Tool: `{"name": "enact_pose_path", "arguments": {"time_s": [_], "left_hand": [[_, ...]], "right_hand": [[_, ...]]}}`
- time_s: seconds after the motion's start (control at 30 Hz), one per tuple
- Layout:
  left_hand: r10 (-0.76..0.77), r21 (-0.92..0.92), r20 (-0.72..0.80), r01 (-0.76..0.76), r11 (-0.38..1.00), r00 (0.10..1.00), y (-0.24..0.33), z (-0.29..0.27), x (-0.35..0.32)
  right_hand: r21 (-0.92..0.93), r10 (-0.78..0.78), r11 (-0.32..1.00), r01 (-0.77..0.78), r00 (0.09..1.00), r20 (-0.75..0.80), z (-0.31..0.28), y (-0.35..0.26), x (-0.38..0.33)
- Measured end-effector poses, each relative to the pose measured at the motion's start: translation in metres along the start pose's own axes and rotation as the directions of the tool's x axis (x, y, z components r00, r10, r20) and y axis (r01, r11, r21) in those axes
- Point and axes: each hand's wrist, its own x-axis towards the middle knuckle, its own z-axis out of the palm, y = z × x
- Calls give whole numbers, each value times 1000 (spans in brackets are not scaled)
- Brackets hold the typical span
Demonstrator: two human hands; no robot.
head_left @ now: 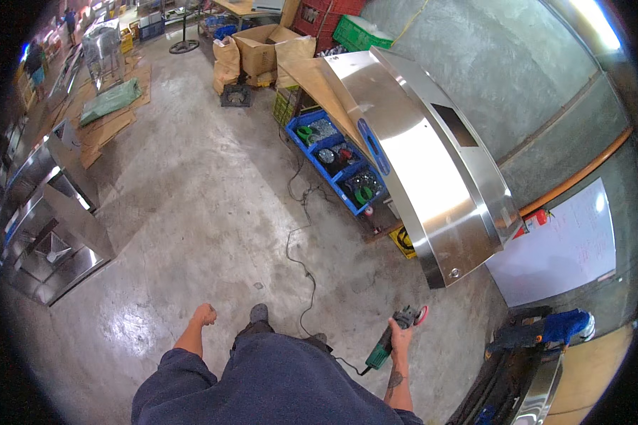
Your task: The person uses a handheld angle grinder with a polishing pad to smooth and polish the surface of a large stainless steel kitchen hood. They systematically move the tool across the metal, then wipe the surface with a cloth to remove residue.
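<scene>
In my right hand (402,336) is a green and black angle grinder (380,352), gripped around its body near the head. A red disc (422,316) sits on its far end, pointing right. From the grinder's rear a dark power cord (309,290) runs across the floor toward the bench. My left hand (205,314) hangs low over the floor with its fingers curled in, and I make out nothing in it. Ahead on the right, a large shiny sheet-metal panel (432,163) lies on a wooden-topped bench, apart from the grinder.
Blue bins (333,159) of small parts hang along the bench side. Metal cabinets (57,227) stand at left. Cardboard boxes (256,49) and a green crate (360,33) are at the back. A person in blue (563,327) bends over metal at lower right, below a whiteboard (567,248).
</scene>
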Motion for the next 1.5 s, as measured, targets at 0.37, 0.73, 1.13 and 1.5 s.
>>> {"name": "enact_pose_path", "arguments": {"time_s": [0.37, 0.73, 1.13, 1.5], "left_hand": [[548, -754, -129, -440, 488, 827, 269, -21, -12], [820, -913, 301, -100, 395, 487, 475, -40, -99], [887, -213, -66, -875, 434, 456, 630, 92, -104], [878, -214, 397, -903, 373, 269, 738, 96, -149]], "right_hand": [[352, 34, 925, -145, 952, 303, 132, -181, 40], [637, -77, 688, -348, 838, 540, 136, -205, 39], [530, 11, 837, 139, 963, -270, -34, -190, 87], [724, 298, 666, 177, 827, -476, -169, -175, 115]]}}
